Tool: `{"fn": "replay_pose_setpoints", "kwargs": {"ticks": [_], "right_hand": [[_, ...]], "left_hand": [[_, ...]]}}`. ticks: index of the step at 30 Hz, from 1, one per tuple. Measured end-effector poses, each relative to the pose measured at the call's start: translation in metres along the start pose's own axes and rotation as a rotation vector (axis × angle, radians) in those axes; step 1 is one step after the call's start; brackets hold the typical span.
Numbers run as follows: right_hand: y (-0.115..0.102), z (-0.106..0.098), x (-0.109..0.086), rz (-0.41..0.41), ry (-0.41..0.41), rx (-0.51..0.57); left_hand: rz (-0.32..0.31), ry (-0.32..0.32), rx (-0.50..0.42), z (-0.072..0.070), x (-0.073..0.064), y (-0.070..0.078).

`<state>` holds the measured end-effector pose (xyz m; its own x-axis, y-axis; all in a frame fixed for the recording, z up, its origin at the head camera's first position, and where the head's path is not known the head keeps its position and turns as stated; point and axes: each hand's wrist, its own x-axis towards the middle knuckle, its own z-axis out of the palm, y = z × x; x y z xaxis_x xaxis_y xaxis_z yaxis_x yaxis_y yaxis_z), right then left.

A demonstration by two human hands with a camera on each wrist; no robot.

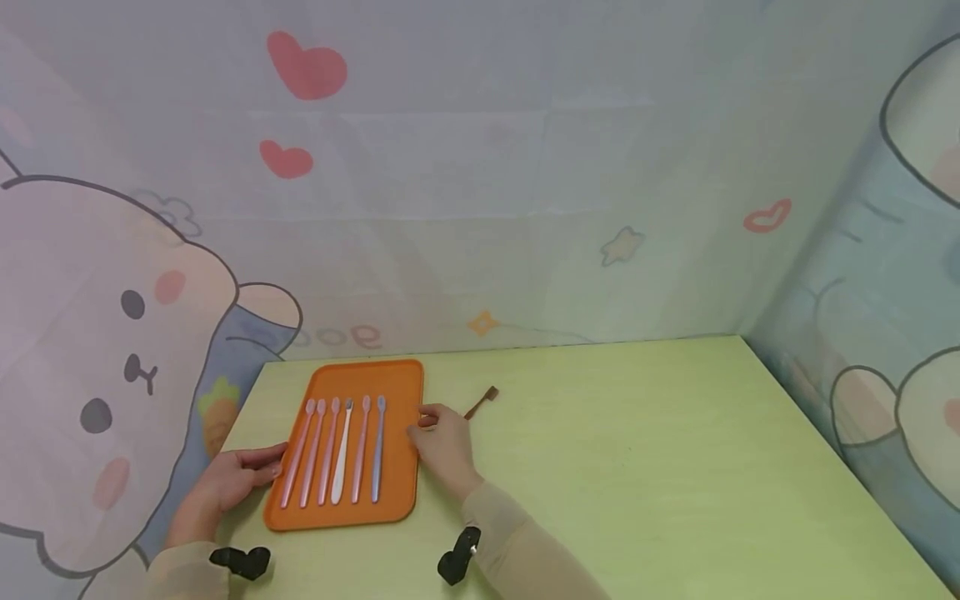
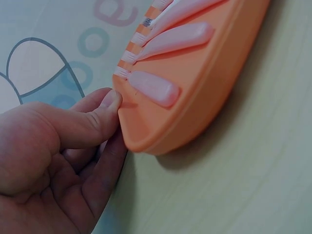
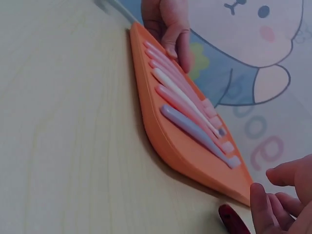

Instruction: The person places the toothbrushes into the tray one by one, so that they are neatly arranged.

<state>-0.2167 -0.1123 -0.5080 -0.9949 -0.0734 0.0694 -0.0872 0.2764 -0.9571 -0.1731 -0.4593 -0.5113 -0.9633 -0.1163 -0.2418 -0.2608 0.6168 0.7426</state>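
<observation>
An orange tray [image 1: 401, 392] lies on the table, holding a row of several toothbrushes. Most are pink, like this pink toothbrush [image 1: 359, 454]; among them are a white toothbrush [image 1: 341, 458] and, rightmost, a blue toothbrush [image 1: 378, 454]. My left hand [image 1: 236, 479] pinches the tray's left rim, with the thumb [image 2: 109, 105] on the edge and the other fingers partly hidden behind it. At the tray's right rim is my right hand [image 1: 446, 446], its thumb and fingers spread apart with nothing gripped. A dark red toothbrush [image 1: 482, 402] lies on the table just beyond that hand, partly hidden by it.
The pale green table [image 1: 660, 467] extends well to the right of the tray. Behind it hangs a cloth backdrop [image 1: 480, 167] printed with hearts and cartoon animals, which also covers both sides. Black wrist devices [image 1: 459, 557] sit at both sleeves.
</observation>
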Motion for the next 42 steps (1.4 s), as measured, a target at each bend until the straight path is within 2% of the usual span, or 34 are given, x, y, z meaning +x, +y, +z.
{"fn": "replay_pose_setpoints", "kwargs": {"ticks": [4, 11, 19, 29, 42], "right_hand": [[0.011, -0.017, 0.006, 0.038, 0.072, 0.083], [0.035, -0.037, 0.012, 0.076, 0.169, 0.039], [0.049, -0.043, 0.016, 0.082, 0.168, 0.026], [0.051, -0.043, 0.021, 0.129, 0.205, -0.023], [0.046, -0.036, 0.028, 0.143, 0.168, -0.236]], "left_hand": [[0.005, 0.004, -0.016, 0.000, 0.000, 0.000], [0.007, -0.006, -0.012, -0.001, 0.002, -0.001], [0.017, -0.008, 0.001, 0.001, 0.001, 0.004], [0.042, -0.008, 0.019, 0.003, 0.002, 0.006], [0.029, -0.006, 0.009, 0.002, 0.002, 0.004]]}}
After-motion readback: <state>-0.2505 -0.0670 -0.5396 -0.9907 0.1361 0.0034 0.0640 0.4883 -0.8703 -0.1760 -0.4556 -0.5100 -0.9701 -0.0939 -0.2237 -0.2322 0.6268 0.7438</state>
